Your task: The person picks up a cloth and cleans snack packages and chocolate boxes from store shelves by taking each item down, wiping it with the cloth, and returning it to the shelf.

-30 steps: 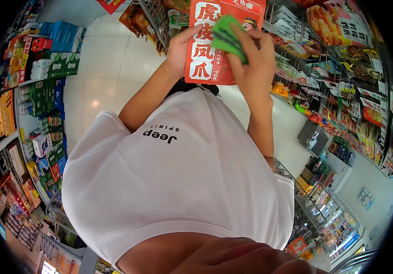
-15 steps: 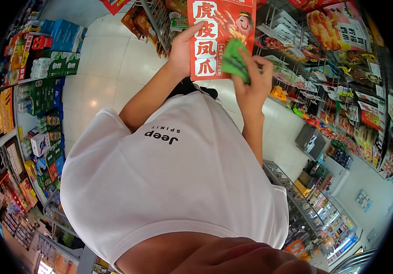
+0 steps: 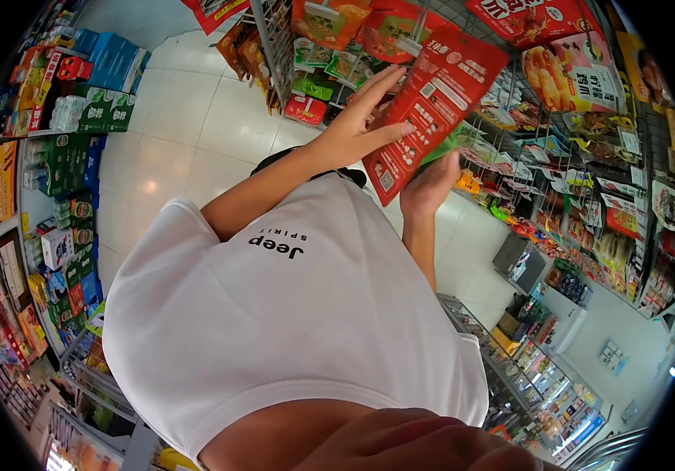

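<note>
1. The left hand (image 3: 355, 124) is clamped on the red bag (image 3: 436, 98), its thumb lying over the printed face and its fingers reaching up along the left edge, probably a light hold that stops the bag slipping while leaving most of the print uncovered
2. The right hand (image 3: 430, 188) is just below the bag's right edge, beside the green cloth (image 3: 442, 151); its fingers are mostly hidden, so I cannot tell whether they are together or apart
3. The cloth shows only in part, between the bag and the right hand, seemingly placed there to meet the side turned away
4. The bag is in front of the person, tilted with its top leaning right; the small print and square codes face up, and the slant likely lets the right hand get behind it
5. Ahead, orange bags (image 3: 330, 22) hang near the wire rack (image 3: 271, 51), presumably so that their fronts show
6. On the right, a pink bag (image 3: 577, 74) hangs among other packed food, near the red bag but apart from the hands
</note>
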